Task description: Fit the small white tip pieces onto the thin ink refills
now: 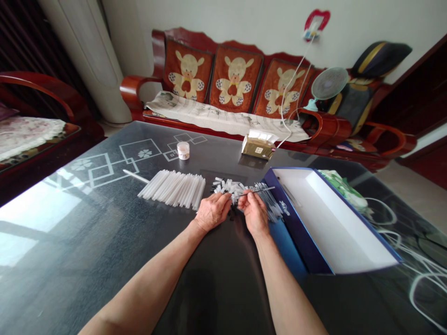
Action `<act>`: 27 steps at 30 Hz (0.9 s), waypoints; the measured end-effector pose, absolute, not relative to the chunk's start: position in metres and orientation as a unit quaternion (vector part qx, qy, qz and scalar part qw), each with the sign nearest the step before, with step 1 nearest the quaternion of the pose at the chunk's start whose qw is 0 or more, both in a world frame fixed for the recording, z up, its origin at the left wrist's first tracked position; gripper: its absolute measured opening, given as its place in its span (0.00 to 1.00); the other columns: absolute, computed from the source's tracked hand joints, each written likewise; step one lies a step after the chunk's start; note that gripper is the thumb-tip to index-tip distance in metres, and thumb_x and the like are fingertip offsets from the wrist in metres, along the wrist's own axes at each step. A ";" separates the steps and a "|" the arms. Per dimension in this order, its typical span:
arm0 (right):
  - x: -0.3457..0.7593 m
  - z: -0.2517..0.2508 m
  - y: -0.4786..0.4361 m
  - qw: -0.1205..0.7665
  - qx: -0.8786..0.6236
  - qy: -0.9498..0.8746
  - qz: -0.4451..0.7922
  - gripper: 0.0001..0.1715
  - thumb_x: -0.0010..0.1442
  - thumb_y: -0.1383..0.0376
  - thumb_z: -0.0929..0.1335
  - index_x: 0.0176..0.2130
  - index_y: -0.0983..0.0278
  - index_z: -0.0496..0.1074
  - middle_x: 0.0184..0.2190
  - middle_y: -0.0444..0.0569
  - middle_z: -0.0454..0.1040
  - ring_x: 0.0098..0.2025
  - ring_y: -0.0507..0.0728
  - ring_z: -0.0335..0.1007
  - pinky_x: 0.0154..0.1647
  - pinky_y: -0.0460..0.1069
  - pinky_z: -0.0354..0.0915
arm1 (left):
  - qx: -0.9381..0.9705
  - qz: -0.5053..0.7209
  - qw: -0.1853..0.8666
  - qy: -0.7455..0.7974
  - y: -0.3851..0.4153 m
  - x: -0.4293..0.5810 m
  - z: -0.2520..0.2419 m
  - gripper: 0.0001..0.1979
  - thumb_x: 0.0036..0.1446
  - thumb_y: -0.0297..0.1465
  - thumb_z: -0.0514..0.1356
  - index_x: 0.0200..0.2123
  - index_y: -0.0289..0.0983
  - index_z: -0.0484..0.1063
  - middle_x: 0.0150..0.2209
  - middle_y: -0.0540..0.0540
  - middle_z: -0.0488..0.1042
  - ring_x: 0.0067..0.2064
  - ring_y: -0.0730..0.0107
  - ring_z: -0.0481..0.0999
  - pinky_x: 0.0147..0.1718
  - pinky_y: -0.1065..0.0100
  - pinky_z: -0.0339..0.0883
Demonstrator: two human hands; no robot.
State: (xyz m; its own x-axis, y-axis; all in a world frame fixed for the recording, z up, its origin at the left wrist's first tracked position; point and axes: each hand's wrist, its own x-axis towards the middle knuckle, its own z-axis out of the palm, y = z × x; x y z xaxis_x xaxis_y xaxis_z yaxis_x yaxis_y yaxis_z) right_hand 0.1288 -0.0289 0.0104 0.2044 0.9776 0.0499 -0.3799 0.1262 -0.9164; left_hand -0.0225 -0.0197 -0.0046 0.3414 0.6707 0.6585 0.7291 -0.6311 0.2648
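Left hand: the left hand [213,212] rested on the table at the near edge of the white plastic pieces, its fingers [223,201] close together and curled; whether they pinched anything could not be told.
Right hand: the right hand [254,215] was raised slightly, its thumb and forefinger pinching a thin dark rod [260,189].
Beside the hands: the white plastic pieces [226,187] lay heaped between both hands, and a fanned bundle of thin clear sticks [269,203] lay just right of them, against an open blue-and-white box [330,223].
Left of the hands: translucent plastic tubes [172,190] lay side by side in a row, with a single white stick [135,176] near their left end.
Table: the black glass table [104,232] carried everything, including a small white-lidded jar [183,150] and a tissue box [258,146].
Far side: a red wooden sofa [223,79] with animal-patterned cushions stood beyond, a small fan [330,83] at its right.
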 end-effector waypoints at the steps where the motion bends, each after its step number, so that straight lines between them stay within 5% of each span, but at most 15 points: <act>1: 0.128 0.010 -0.029 0.658 -0.413 -0.362 0.515 0.16 0.53 0.53 0.71 0.36 0.62 0.71 0.23 0.40 0.70 0.26 0.50 0.68 0.26 0.45 0.63 | -0.818 -0.384 0.039 -0.426 -0.020 -0.022 -0.005 0.13 0.66 0.34 0.49 0.45 0.36 0.70 0.31 0.46 0.74 0.34 0.70 0.76 0.35 0.71 0.69; 5: 0.134 0.009 -0.029 0.670 -0.458 -0.367 0.455 0.18 0.54 0.52 0.70 0.37 0.63 0.72 0.25 0.42 0.72 0.26 0.50 0.69 0.26 0.45 0.65 | -0.803 -0.403 0.062 -0.433 -0.020 -0.023 -0.005 0.13 0.65 0.33 0.50 0.48 0.36 0.69 0.30 0.47 0.73 0.33 0.70 0.74 0.34 0.72 0.68; 11: 0.172 0.020 -0.024 0.626 -0.605 -0.456 0.186 0.22 0.58 0.52 0.65 0.42 0.66 0.73 0.28 0.48 0.77 0.28 0.53 0.73 0.31 0.48 0.69 | -0.794 -0.408 0.096 -0.440 -0.020 -0.024 -0.005 0.14 0.65 0.29 0.51 0.52 0.39 0.69 0.28 0.48 0.71 0.32 0.71 0.72 0.32 0.73 0.65; 15: 0.202 0.020 -0.014 0.568 -0.618 -0.516 0.172 0.20 0.57 0.59 0.63 0.45 0.66 0.74 0.36 0.52 0.78 0.34 0.55 0.76 0.35 0.49 0.70 | -0.796 -0.411 0.093 -0.434 -0.020 -0.024 -0.005 0.13 0.65 0.30 0.52 0.50 0.38 0.70 0.28 0.48 0.71 0.32 0.71 0.72 0.32 0.72 0.64; 22: 0.225 0.019 0.000 0.402 -0.604 -0.678 0.118 0.26 0.55 0.69 0.60 0.52 0.63 0.70 0.46 0.54 0.73 0.42 0.57 0.74 0.40 0.52 0.71 | -0.800 -0.414 0.084 -0.427 -0.019 -0.024 -0.006 0.12 0.65 0.30 0.51 0.49 0.38 0.69 0.29 0.48 0.72 0.32 0.72 0.73 0.32 0.73 0.65; 27: 0.217 0.031 -0.001 0.152 -0.552 -0.819 -0.031 0.33 0.54 0.79 0.58 0.57 0.66 0.65 0.54 0.57 0.67 0.53 0.60 0.65 0.53 0.53 0.64 | -0.797 -0.413 0.078 -0.434 -0.019 -0.024 -0.006 0.12 0.65 0.30 0.51 0.49 0.38 0.70 0.29 0.48 0.71 0.32 0.72 0.73 0.32 0.73 0.65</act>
State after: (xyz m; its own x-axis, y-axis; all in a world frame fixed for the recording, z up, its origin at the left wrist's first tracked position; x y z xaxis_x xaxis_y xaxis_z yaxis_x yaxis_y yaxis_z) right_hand 0.2165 -0.0013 0.0310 -0.3449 0.8947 0.2837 0.9137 0.3892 -0.1166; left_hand -0.0244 -0.0190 -0.0060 0.2821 0.6272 0.7260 0.7556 -0.6115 0.2347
